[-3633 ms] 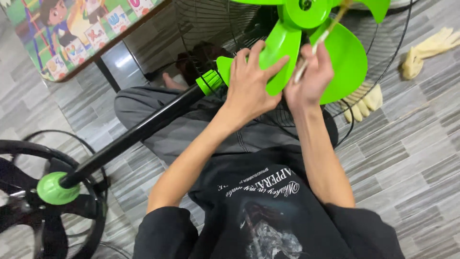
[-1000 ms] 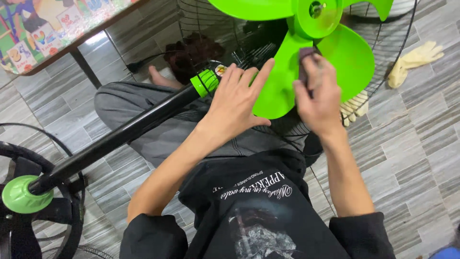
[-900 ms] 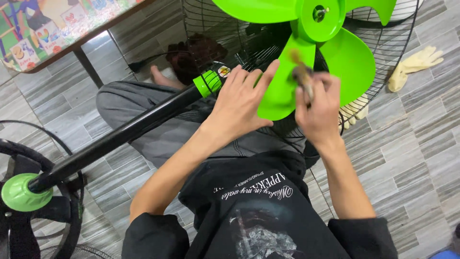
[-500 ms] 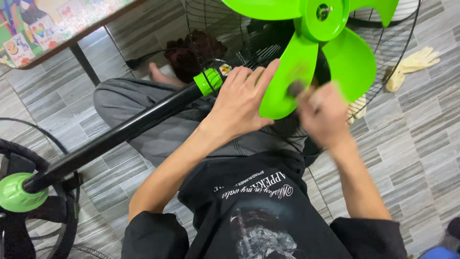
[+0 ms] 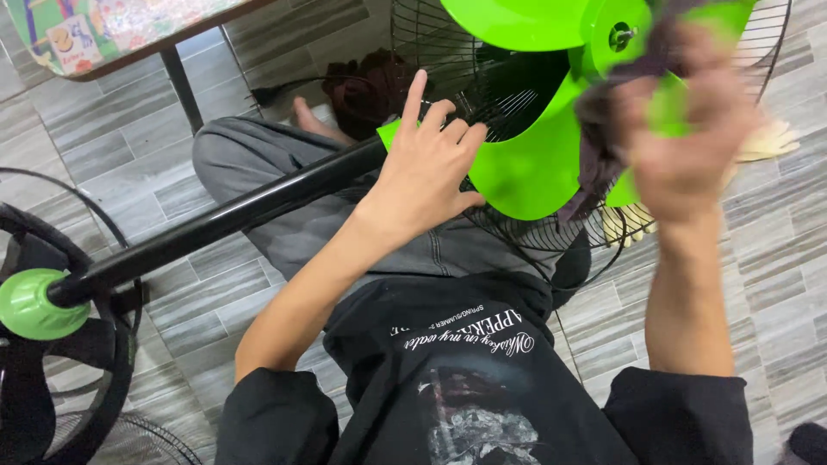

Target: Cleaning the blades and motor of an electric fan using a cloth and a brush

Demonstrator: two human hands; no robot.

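A bright green fan blade (image 5: 525, 164) sits on its green hub (image 5: 616, 34) inside a black wire grille (image 5: 517, 237). My left hand (image 5: 426, 168) lies flat against the blade's left edge with fingers spread and the index finger pointing up. Raised in front of the right-hand blade, my right hand (image 5: 689, 129) is blurred by motion. It is closed on a dark-bristled brush (image 5: 590, 151) whose dark end hangs by the blade; the blur hides its exact shape. The fan's black pole (image 5: 224, 220) runs across my lap to the lower left.
A green collar (image 5: 30, 301) joins the pole to a black round base (image 5: 34, 387) at the left. Pale gloves (image 5: 771, 142) lie on the grey tiled floor beyond the grille. A table with a colourful top (image 5: 112, 26) and a dark leg (image 5: 181, 86) stands at the upper left.
My right hand has swung up and to the right, from the lower blade to beside the hub, closer to the camera. My left hand has stayed at the blade's edge, its index finger lifted.
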